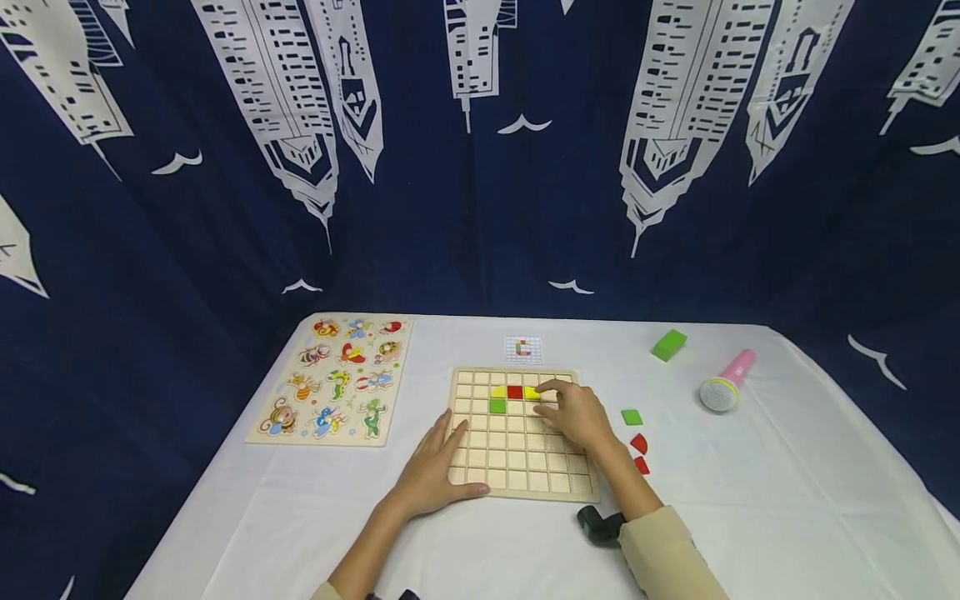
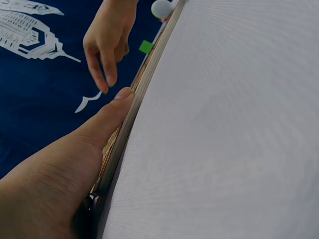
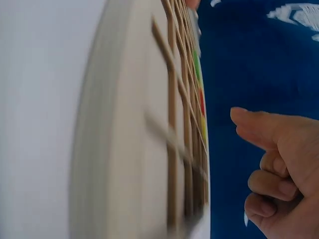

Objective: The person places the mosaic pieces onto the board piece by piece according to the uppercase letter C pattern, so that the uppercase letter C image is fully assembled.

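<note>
A wooden grid board [image 1: 517, 481] lies on the white table. Along its upper rows sit a yellow piece [image 1: 498, 392], a red square [image 1: 514, 392], another yellow piece [image 1: 532, 393] and a green square [image 1: 497, 406]. My left hand [image 1: 429, 473] rests spread at the board's lower left corner, fingers along the left side and thumb on the near edge. Over the upper right of the board, my right hand [image 1: 576, 414] has its index fingertip at the right-hand yellow piece. In the right wrist view, nothing shows between that hand's thumb and index finger.
Right of the board lie a green square [image 1: 632, 417], two red pieces [image 1: 639, 443], a green block [image 1: 669, 345] and a pink toy microphone [image 1: 722, 393]. A small pattern card [image 1: 523, 360] lies behind the board. An insect picture puzzle [image 1: 337, 379] is at left.
</note>
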`<state>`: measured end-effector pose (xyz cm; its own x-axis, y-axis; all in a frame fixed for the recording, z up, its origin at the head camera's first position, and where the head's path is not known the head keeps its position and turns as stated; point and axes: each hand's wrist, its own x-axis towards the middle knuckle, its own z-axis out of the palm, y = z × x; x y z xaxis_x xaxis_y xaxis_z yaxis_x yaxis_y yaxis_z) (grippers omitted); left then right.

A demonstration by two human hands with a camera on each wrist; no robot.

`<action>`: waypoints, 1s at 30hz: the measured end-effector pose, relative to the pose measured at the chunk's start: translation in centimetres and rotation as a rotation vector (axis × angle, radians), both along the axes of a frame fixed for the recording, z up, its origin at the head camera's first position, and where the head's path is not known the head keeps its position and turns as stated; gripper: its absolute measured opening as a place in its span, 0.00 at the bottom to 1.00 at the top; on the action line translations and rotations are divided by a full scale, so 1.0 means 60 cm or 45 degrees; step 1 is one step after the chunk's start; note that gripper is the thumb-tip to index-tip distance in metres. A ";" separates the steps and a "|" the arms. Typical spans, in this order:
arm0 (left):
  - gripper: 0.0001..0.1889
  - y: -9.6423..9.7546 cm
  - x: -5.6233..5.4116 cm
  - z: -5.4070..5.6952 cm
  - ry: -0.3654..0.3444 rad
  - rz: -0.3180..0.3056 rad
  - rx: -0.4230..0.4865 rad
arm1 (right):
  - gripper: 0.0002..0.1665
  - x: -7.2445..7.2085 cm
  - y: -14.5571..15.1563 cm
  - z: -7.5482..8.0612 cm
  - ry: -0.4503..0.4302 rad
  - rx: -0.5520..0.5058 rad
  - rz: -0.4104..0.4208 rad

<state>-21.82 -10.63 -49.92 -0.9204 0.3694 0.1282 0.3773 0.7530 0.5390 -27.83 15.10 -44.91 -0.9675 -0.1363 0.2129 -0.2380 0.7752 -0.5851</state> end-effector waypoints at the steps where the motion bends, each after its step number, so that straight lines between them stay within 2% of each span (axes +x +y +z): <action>1: 0.57 0.000 0.000 0.000 0.001 0.001 0.000 | 0.19 0.002 0.012 0.001 0.011 -0.005 0.009; 5: 0.57 0.000 -0.002 -0.003 0.006 0.004 0.001 | 0.20 0.009 0.064 0.004 0.064 0.010 0.026; 9: 0.58 -0.001 -0.002 -0.005 -0.001 0.011 0.003 | 0.20 0.015 0.116 0.006 0.096 0.025 -0.013; 17: 0.57 -0.001 0.000 -0.004 -0.004 -0.001 0.008 | 0.22 0.027 0.200 -0.003 0.020 0.058 -0.105; 24: 0.57 -0.001 0.000 -0.003 -0.001 -0.002 0.001 | 0.22 0.033 0.231 -0.016 -0.076 0.101 -0.090; 30: 0.57 0.001 0.001 -0.001 -0.009 0.000 -0.003 | 0.21 0.031 0.237 -0.023 -0.089 0.120 -0.087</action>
